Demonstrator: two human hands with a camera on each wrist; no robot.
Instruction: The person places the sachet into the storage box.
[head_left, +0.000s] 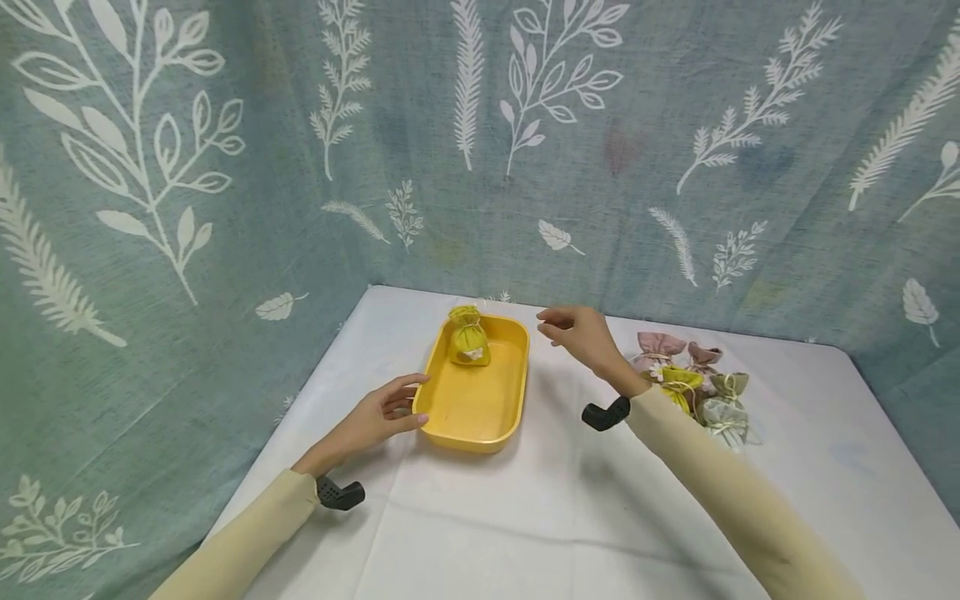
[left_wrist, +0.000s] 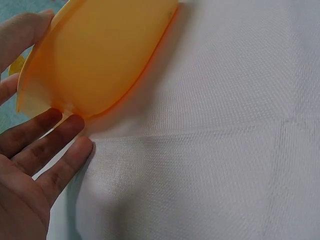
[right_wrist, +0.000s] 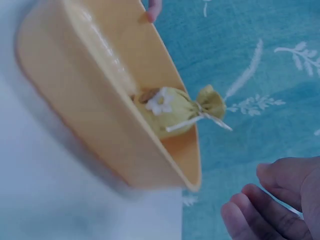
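Observation:
A yellow tray [head_left: 471,408] stands on the white table, and my left hand [head_left: 382,410] touches its left side. The left wrist view shows the thumb at the tray's rim [left_wrist: 35,47] and loosely extended fingers against the outer wall. Inside the far left part of the tray sits a small yellow-green drawstring pouch [head_left: 469,343], tied with a pale cord. A white flower [right_wrist: 160,101] decorates its front. My right hand [head_left: 581,333] hovers to the right of the tray, its fingers loosely bent and holding nothing.
Several drawstring pouches lie clustered right of the right forearm: a pink one [head_left: 660,346], a brownish one [head_left: 703,357], a yellow one [head_left: 681,383] and a pale grey-green one [head_left: 726,414]. A leaf-patterned green curtain [head_left: 450,225] hangs behind the table [head_left: 480,517].

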